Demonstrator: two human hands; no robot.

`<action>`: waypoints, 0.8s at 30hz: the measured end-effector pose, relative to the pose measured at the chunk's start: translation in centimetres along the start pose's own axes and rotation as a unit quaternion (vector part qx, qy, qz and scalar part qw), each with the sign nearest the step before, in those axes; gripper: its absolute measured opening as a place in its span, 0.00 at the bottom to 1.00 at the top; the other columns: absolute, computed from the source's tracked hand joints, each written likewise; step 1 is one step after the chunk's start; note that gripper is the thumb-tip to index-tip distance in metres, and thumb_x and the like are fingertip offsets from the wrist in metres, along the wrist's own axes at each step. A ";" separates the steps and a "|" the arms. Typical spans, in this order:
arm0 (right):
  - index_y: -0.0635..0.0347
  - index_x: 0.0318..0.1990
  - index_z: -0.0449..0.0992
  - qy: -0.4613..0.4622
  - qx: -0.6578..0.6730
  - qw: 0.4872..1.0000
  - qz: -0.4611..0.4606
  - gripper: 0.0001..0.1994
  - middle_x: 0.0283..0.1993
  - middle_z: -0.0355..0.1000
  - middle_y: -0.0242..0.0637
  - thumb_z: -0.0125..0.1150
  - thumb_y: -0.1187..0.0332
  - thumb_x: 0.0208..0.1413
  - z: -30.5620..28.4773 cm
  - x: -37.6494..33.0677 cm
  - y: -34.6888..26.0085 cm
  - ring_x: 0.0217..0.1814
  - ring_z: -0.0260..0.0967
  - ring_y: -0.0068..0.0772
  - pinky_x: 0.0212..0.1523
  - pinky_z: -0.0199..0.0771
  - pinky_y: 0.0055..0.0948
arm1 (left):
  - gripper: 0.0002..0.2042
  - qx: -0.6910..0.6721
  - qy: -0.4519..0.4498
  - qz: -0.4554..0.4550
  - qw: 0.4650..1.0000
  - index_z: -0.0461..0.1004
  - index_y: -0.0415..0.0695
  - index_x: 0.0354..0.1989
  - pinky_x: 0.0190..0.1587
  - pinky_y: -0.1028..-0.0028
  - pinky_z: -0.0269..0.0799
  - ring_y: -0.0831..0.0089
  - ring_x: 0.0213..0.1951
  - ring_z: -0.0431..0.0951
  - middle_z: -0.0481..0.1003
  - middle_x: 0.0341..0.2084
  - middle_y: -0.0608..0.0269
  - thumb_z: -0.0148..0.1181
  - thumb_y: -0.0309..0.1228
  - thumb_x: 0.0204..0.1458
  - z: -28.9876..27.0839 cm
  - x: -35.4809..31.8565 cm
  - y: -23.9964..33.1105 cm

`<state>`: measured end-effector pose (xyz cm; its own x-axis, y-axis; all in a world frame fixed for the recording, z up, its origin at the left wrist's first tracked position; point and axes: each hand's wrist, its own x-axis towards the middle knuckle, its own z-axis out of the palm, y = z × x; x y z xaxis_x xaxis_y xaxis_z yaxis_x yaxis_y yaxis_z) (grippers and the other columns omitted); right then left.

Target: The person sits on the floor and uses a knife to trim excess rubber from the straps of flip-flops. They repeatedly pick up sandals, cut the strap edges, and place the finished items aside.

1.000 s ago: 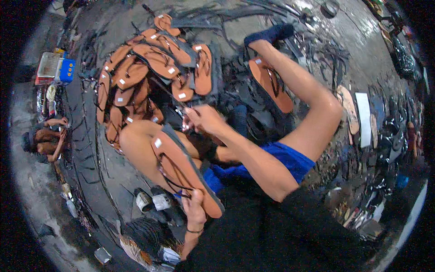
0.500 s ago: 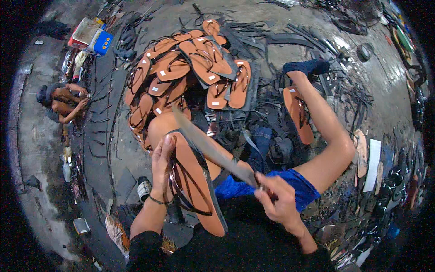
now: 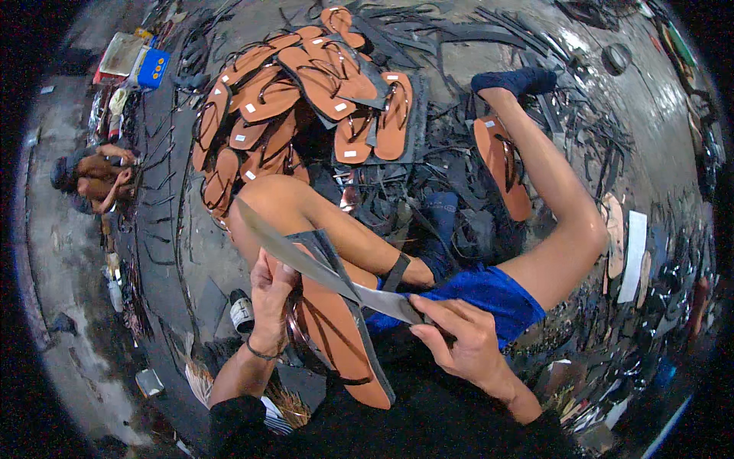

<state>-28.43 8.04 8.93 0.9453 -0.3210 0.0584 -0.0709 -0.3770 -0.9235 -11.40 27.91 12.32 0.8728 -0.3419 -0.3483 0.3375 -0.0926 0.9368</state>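
The left hand [image 3: 271, 294] has its grip closed on an orange sandal [image 3: 336, 333] lying across the lap (near centre), while the right hand [image 3: 459, 340] clasps a long blade [image 3: 321, 264] laid over it. More sandals [image 3: 306, 99] are piled far off on the floor.

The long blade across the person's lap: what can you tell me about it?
The blade is long, flat and grey, metal by its dull shine, tapering to a point near the bent knee. It lies slanted across the tan sandal, over the sole's black edge. The right hand grips its near end; the left hand steadies the sandal beside it, thumb close to the blade.
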 end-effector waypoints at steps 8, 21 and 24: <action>0.62 0.46 0.77 -0.010 0.003 1.000 -0.019 0.16 0.33 0.76 0.46 0.66 0.68 0.49 -0.8 4.4 -2.0 0.26 0.74 0.37 0.29 0.74 0.29 | 0.16 0.021 0.000 0.028 0.999 0.65 0.42 0.50 0.47 0.74 0.70 0.74 0.43 0.73 0.71 0.41 0.63 0.53 0.38 0.58 1.0 -0.3 0.3; 0.63 0.43 0.78 -0.012 0.032 0.999 0.000 0.15 0.36 0.78 0.43 0.68 0.71 0.46 -4.4 -0.5 0.7 0.29 0.75 0.33 0.31 0.74 0.28 | 0.21 0.073 -0.139 0.007 0.987 0.70 0.37 0.44 0.45 0.75 0.71 0.77 0.38 0.75 0.76 0.36 0.62 0.67 0.38 0.47 0.4 0.5 5.3; 0.62 0.41 0.79 -0.049 0.052 0.997 0.031 0.15 0.35 0.78 0.40 0.70 0.70 0.44 -4.6 -3.4 0.6 0.27 0.73 0.34 0.30 0.74 0.29 | 0.20 0.068 -0.165 0.004 0.984 0.70 0.36 0.45 0.45 0.75 0.71 0.78 0.39 0.75 0.76 0.37 0.61 0.66 0.35 0.48 -0.4 -0.7 3.6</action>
<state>-33.12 4.91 9.90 0.9670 -0.2526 -0.0317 -0.1010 -0.2662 -0.9586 -10.69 28.18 15.96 0.7058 -0.6258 -0.3321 0.2619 -0.2050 0.9431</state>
